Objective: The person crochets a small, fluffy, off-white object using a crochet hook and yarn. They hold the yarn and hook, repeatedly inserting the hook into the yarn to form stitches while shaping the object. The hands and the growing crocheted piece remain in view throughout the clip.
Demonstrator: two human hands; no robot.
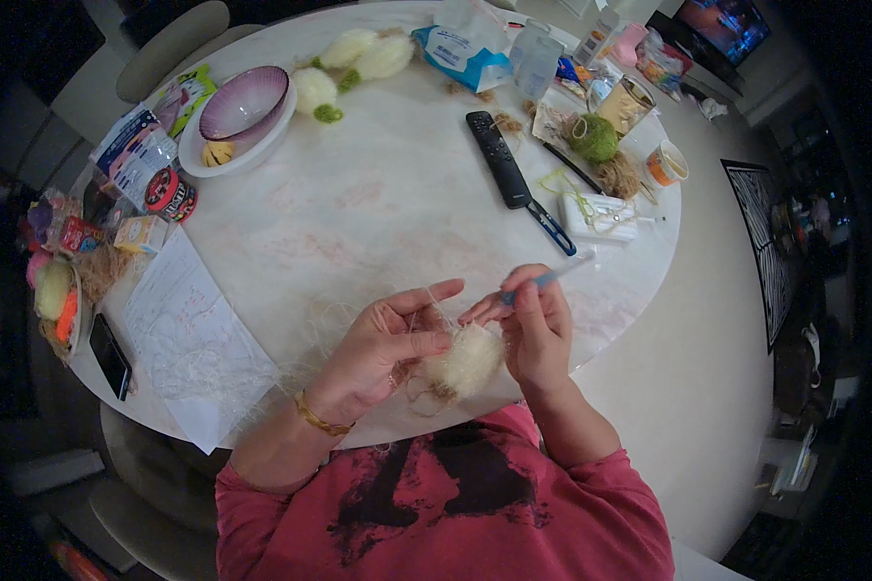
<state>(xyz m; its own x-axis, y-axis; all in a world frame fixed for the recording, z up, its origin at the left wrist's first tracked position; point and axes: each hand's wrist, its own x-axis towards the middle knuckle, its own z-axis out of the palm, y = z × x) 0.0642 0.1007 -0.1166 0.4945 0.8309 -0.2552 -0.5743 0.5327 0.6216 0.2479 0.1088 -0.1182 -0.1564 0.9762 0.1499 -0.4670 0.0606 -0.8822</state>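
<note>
Pinched between the fingers of my left hand (400,338) is a fuzzy cream crochet piece (469,363), with brown yarn at its lower end. A thin pale strand runs up over my left index finger. My right hand (538,327) grips a crochet hook (545,279) with a blue-grey handle. The hook's working tip is hidden among my fingers at the top edge of the piece. Loose pale yarn (203,363) trails left from my left hand over handwritten paper sheets (182,283).
Left are a phone (110,356), a candy tub (170,194) and a white bowl (189,161) holding a purple bowl (221,109). Finished-looking cream pieces (367,54) lie at the back. On the right are a remote (498,160), thread snips (552,229), a white case (599,221) and green yarn (594,138).
</note>
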